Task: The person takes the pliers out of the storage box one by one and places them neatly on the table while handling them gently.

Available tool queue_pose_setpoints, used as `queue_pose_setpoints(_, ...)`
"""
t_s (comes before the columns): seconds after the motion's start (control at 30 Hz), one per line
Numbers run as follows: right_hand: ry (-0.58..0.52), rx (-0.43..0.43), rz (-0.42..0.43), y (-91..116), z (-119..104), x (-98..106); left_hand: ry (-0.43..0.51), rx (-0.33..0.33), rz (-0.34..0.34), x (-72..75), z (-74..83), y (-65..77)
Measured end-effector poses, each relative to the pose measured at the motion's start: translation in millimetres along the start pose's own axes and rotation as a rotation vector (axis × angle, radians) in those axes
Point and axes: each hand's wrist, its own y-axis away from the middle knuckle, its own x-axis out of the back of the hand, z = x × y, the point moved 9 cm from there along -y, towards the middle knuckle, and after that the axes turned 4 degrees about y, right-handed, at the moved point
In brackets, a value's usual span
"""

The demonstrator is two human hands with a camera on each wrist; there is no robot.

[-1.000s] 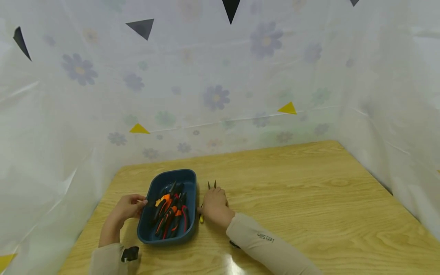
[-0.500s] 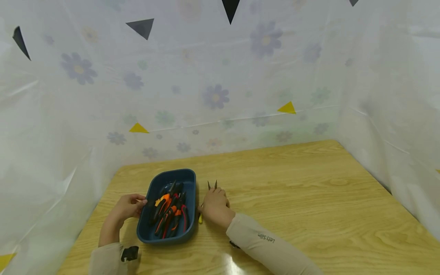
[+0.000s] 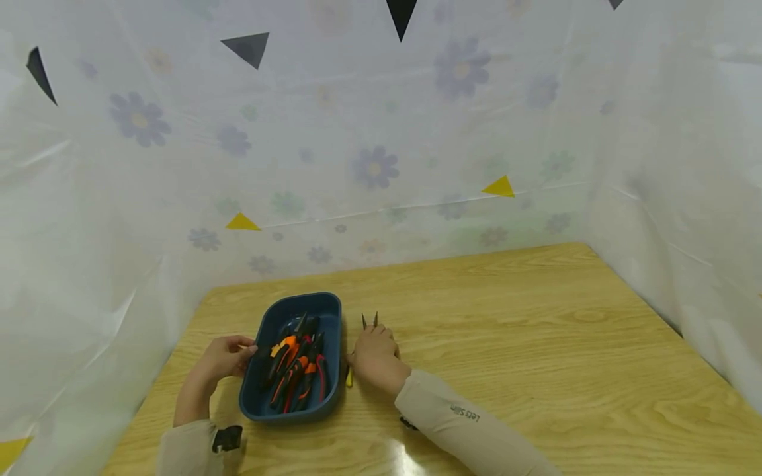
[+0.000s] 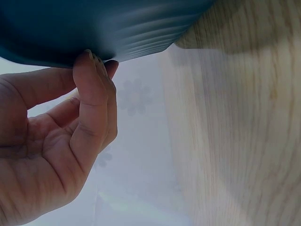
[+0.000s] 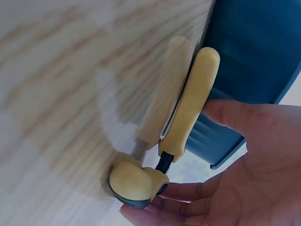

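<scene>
Your left hand (image 3: 223,360) pinches the rim of the blue bin (image 3: 318,305). Your right hand (image 3: 376,354) curls thumb and fingers round yellow-handled pliers (image 5: 194,96), tips spread, on the wooden table (image 3: 506,330); the bin, holding other pliers (image 3: 288,380), stands close beside your thumb.

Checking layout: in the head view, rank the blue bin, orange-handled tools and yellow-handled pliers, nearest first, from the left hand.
1. Blue bin: touching the left hand.
2. Orange-handled tools: inside the bin.
3. Yellow-handled pliers: right of it.
</scene>
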Motion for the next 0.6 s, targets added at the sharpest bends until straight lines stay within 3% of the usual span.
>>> queue_pose_setpoints(0.27,-0.003,0.071,0.038,-2.2,-0.1,10.7,-0.009,-0.003,-0.001,-0.8,3.3,1.3)
queue_pose_setpoints(0.6,-0.223,0.161,0.114,-1.7,-5.3,30.7,-0.003,-0.004,0.000,-0.7,3.0,2.3)
